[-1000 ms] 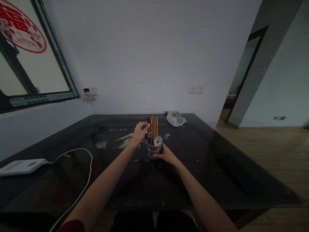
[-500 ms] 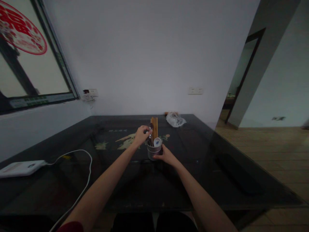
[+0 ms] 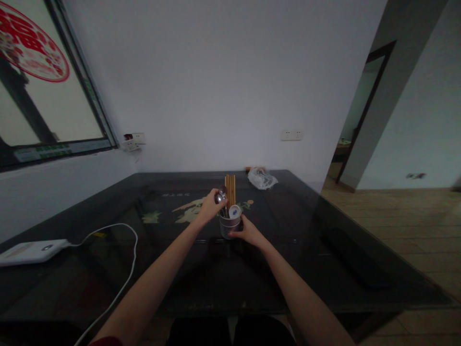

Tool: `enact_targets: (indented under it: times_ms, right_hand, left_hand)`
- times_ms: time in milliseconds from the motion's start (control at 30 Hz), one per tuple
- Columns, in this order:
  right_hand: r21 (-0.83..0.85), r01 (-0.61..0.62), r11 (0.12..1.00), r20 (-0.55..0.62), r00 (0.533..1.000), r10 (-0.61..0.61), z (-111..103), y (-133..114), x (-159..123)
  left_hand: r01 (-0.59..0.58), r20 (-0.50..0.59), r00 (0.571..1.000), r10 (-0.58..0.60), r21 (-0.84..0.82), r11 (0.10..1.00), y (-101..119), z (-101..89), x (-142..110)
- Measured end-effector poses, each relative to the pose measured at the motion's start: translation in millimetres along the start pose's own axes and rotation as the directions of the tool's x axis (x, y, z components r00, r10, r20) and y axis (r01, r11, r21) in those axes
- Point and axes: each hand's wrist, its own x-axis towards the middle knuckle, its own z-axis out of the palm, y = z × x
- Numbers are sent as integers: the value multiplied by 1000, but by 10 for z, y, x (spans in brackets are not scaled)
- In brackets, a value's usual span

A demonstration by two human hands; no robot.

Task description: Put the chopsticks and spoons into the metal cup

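Note:
A light-coloured utensil cup [image 3: 229,228] stands upright on the dark table. Several wooden chopsticks [image 3: 230,190] rise from it, and a white spoon with a blue mark [image 3: 235,211] leans at its near right rim. My left hand [image 3: 211,205] is closed on a metal spoon [image 3: 220,197] at the cup's left side; its lower end reaches down to the cup. Another shiny spoon bowl [image 3: 223,189] shows just behind it, and whether my fingers also hold that one is unclear. Wrapped round the cup's right side, my right hand [image 3: 248,231] steadies it.
A crumpled clear plastic bag [image 3: 262,178] lies at the table's back. On the left rests a white device [image 3: 34,252] with a white cable [image 3: 134,254] running to the front edge. A dark, flat long object [image 3: 355,257] lies on the right. Behind the table [image 3: 288,283] stands a wall.
At the left hand, the metal spoon's bowl now shows more plainly, lower and nearer the fingers. The left hand has shifted only slightly; the right hand and cup stay put.

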Motion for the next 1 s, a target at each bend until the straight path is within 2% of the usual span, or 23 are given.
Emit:
enact_targets:
  times_ms: [100,200,333,533,767,900,1000]
  right_hand:
    - [6,0,1000,-2,1000,0,-1,-13,-4]
    - [11,0,1000,0,1000,0,0,-13,-1]
    - [5,0,1000,-1,1000,0,6,0,7]
    - [10,6,1000,13,1000,-6,7,10,10]
    - [-34,10,999,4,1000,-10,-6,-17,-1]
    - [-43,-13,999,-1,1000,13,-6,-23,-2]
    - [-35,-23,999,4,1000,23,-7,-22,-3]
  left_hand:
    - [-9,-21,1000,7,-88,996,8,14,-21]
    - [-11,-87,996,2,-105,994,9,22,-6]
    - [4,-162,986,-26,-129,992,-1,14,91]
    - [11,-205,978,-49,-182,983,-2,-10,247]
    - [-108,-266,960,81,-90,990,57,-61,209]
    - [-214,-221,949,226,78,974,106,-93,153]
    - [-236,-195,946,260,139,962,140,-105,108]
